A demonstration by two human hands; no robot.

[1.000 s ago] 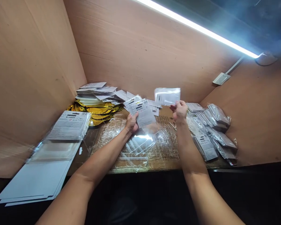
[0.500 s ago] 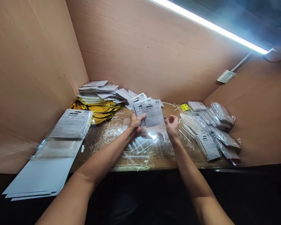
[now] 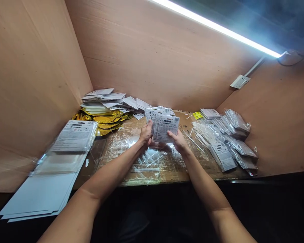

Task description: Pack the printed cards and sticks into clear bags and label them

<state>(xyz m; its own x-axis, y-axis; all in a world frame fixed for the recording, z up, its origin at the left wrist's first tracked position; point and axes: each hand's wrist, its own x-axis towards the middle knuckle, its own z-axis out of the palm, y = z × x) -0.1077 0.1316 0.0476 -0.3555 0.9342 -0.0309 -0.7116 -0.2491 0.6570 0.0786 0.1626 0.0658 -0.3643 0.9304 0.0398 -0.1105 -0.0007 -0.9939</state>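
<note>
Several printed cards (image 3: 164,130) in clear sleeves are fanned out above the middle of the table. My left hand (image 3: 145,134) is closed on their left edges, thumb in front. At the lower right corner of the front card, my right hand (image 3: 179,140) grips it with the thumb on its printed face. Beneath the hands, clear plastic sleeves (image 3: 148,158) lie spread on the table and reflect the light. The fingers behind the cards are hidden.
White cards (image 3: 103,96) are piled at the back left over gold foil pieces (image 3: 108,118). Sleeved cards (image 3: 74,135) and white sheets (image 3: 38,192) lie at the left. Packed cards (image 3: 223,157), white strips (image 3: 202,136) and a yellow label (image 3: 198,115) are at the right. Wooden panels surround the table.
My right hand has moved left from beside the cards and taken hold of the front one. The fanned cards have come slightly lower; my left hand keeps its grip.
</note>
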